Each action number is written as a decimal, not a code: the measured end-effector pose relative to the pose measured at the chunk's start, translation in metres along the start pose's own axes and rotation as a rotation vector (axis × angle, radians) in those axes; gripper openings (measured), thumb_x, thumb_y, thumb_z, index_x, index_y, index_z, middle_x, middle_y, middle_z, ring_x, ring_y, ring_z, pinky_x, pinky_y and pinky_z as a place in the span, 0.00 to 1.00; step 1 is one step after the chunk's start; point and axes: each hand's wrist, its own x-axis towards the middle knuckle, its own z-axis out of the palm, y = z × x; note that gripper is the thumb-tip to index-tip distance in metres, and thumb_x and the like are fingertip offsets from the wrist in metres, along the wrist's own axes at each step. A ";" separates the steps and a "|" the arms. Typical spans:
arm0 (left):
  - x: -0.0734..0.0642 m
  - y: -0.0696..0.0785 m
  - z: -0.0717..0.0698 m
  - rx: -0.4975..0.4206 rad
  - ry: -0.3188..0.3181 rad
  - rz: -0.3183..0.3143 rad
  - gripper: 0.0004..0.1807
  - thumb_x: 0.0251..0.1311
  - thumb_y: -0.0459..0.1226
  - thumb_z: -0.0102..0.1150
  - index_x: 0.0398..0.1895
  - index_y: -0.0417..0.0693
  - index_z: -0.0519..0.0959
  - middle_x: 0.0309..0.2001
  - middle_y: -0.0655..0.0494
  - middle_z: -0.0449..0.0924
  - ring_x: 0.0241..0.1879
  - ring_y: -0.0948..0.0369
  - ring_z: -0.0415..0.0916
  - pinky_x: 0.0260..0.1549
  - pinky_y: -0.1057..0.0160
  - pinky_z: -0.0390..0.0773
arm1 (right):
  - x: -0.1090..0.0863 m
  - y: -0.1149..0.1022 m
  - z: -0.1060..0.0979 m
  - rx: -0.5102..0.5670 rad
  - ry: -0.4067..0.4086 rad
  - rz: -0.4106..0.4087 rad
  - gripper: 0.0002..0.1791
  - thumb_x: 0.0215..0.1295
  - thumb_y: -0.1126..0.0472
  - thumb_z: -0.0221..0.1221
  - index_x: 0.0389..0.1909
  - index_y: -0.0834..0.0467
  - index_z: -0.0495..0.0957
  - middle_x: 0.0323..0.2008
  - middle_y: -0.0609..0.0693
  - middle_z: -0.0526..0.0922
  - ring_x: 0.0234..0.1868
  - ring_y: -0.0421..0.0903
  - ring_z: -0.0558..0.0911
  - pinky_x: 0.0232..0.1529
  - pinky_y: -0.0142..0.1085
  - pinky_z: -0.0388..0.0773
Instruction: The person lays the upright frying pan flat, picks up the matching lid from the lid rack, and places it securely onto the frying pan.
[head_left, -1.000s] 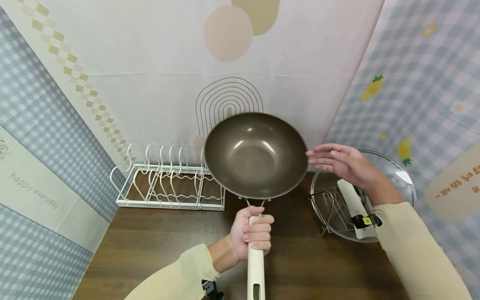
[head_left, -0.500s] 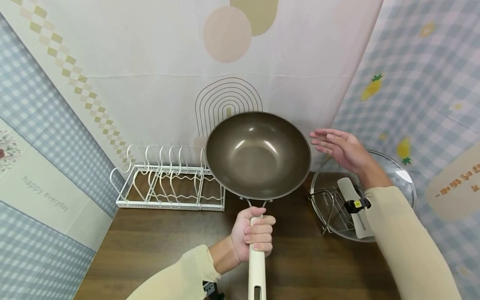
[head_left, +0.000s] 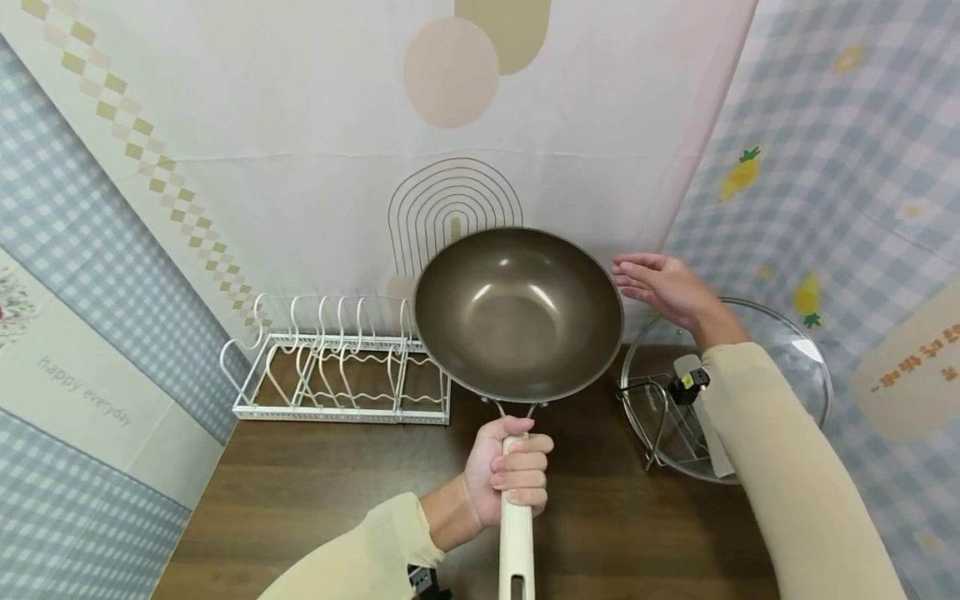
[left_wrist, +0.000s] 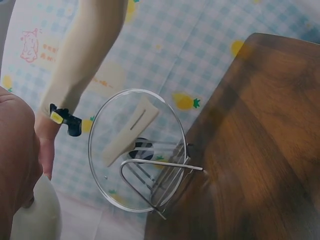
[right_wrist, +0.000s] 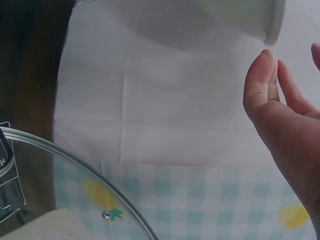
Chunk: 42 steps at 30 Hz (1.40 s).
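In the head view, my left hand (head_left: 498, 471) grips the cream handle (head_left: 517, 537) of a wok (head_left: 517, 325). The wok is held above the table and tilted, so its glossy brown inside faces me. At the wok's right rim, my right hand (head_left: 667, 292) has its fingers extended. The right wrist view shows a small gap between those fingertips (right_wrist: 267, 57) and the rim of the wok's pale outside (right_wrist: 240, 20). My left hand (left_wrist: 17, 165) hides most of the wok in the left wrist view.
A white wire rack (head_left: 330, 414) with upright hoops stands left on the wooden table (head_left: 315, 483). To the right, a glass lid (head_left: 802, 375) with a cream handle leans on a metal wire stand (head_left: 663, 417). Printed cloths (head_left: 300, 208) hang around the table.
My right hand has moved back along the wok's right side, away from its earlier place at the rim, then slightly left. My left hand keeps its grip; the wok has shifted very slightly right.
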 end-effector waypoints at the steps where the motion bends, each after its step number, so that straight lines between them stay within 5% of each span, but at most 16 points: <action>1: 0.000 0.000 0.000 -0.001 0.000 0.000 0.19 0.65 0.50 0.36 0.17 0.57 0.54 0.07 0.69 0.48 0.06 0.71 0.51 0.13 0.72 0.53 | 0.003 0.000 0.002 -0.028 0.012 0.011 0.26 0.69 0.58 0.56 0.62 0.66 0.65 0.49 0.46 0.79 0.49 0.42 0.80 0.51 0.30 0.79; 7: 0.000 0.001 0.000 -0.003 -0.001 -0.002 0.19 0.66 0.50 0.36 0.17 0.57 0.54 0.07 0.69 0.48 0.06 0.71 0.51 0.13 0.72 0.53 | 0.023 0.005 0.010 -0.094 0.069 0.052 0.26 0.68 0.58 0.57 0.60 0.69 0.65 0.46 0.46 0.76 0.42 0.38 0.79 0.43 0.28 0.79; 12: 0.000 0.001 0.000 -0.001 0.001 -0.003 0.19 0.66 0.50 0.35 0.17 0.57 0.54 0.07 0.69 0.48 0.06 0.71 0.52 0.13 0.72 0.52 | 0.032 0.009 0.016 -0.092 0.112 0.076 0.16 0.67 0.59 0.58 0.50 0.64 0.71 0.38 0.43 0.78 0.35 0.36 0.79 0.37 0.27 0.79; 20: 0.001 0.001 -0.002 -0.002 0.004 -0.003 0.19 0.65 0.50 0.36 0.17 0.57 0.54 0.07 0.69 0.47 0.06 0.71 0.51 0.13 0.72 0.52 | 0.035 0.008 0.021 -0.300 0.166 0.115 0.19 0.68 0.54 0.57 0.51 0.64 0.70 0.33 0.39 0.72 0.28 0.32 0.70 0.29 0.24 0.72; 29: 0.002 0.001 -0.003 0.009 0.019 -0.007 0.19 0.65 0.50 0.36 0.17 0.57 0.54 0.07 0.68 0.47 0.06 0.71 0.51 0.13 0.72 0.51 | 0.037 0.002 0.021 -0.523 0.157 0.155 0.24 0.72 0.54 0.52 0.58 0.70 0.71 0.51 0.54 0.74 0.44 0.38 0.78 0.55 0.39 0.77; 36: -0.001 -0.001 -0.003 0.000 0.031 -0.018 0.18 0.65 0.49 0.35 0.17 0.57 0.55 0.07 0.69 0.47 0.06 0.71 0.51 0.13 0.73 0.51 | 0.033 -0.001 0.019 -0.446 0.138 0.164 0.23 0.71 0.57 0.54 0.56 0.72 0.71 0.35 0.41 0.77 0.31 0.31 0.77 0.39 0.25 0.78; 42: -0.001 -0.001 -0.002 0.012 0.064 -0.040 0.18 0.65 0.49 0.34 0.16 0.58 0.55 0.07 0.69 0.46 0.06 0.71 0.51 0.13 0.73 0.51 | 0.027 -0.004 0.015 -0.463 0.131 0.184 0.23 0.71 0.57 0.53 0.57 0.72 0.69 0.45 0.48 0.73 0.33 0.32 0.75 0.38 0.25 0.76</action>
